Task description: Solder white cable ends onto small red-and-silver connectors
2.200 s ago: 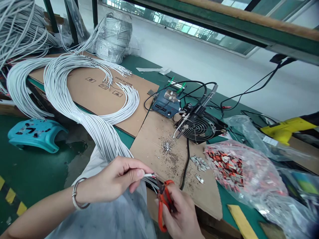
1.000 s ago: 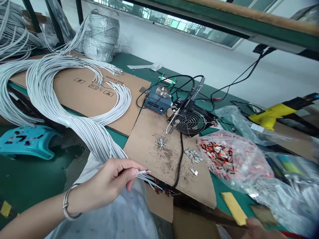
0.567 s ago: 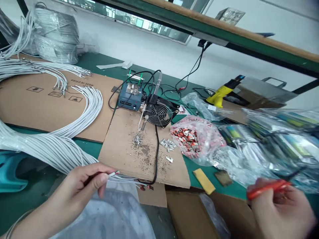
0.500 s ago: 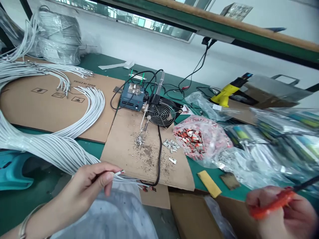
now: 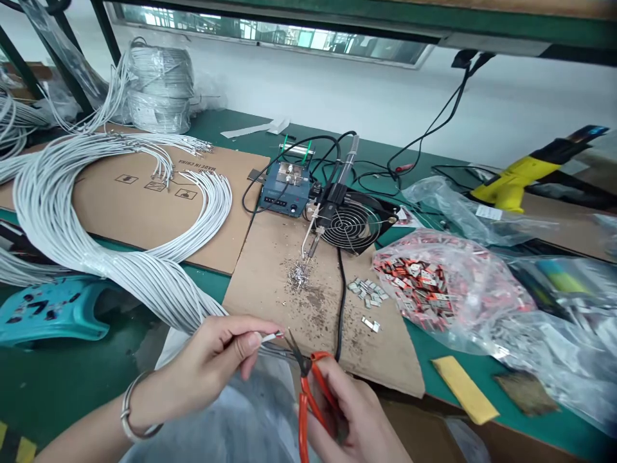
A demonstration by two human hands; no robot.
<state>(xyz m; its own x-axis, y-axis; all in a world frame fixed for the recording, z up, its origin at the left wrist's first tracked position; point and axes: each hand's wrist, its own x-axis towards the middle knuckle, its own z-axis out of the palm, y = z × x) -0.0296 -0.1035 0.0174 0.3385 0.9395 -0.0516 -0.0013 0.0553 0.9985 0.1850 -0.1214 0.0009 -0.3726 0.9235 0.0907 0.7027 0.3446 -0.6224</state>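
Between thumb and index finger, my left hand point(image 5: 219, 360) pinches the end of a white cable point(image 5: 268, 337), with small coloured wires showing at its tip. My right hand point(image 5: 354, 411) is wrapped round orange-handled scissors point(image 5: 304, 366). The scissor blades are parted and their tips are close to the cable's end; whether they touch it I cannot tell. A thick bundle of white cables point(image 5: 144, 283) curves over the bench to the left of my hands.
A soldering iron point(image 5: 332, 202) stands by a blue station point(image 5: 285, 188) and a black fan point(image 5: 351, 225). Small metal connectors point(image 5: 369, 292) lie on cardboard point(image 5: 270, 283). Farther right are a bag of red-and-silver parts point(image 5: 419, 283), a yellow sponge point(image 5: 465, 389) and a yellow tool point(image 5: 511, 183).
My right hand has come in from the far right with the scissors, which are now beside the cable tip. The view has shifted left, so the bench things appear farther right.
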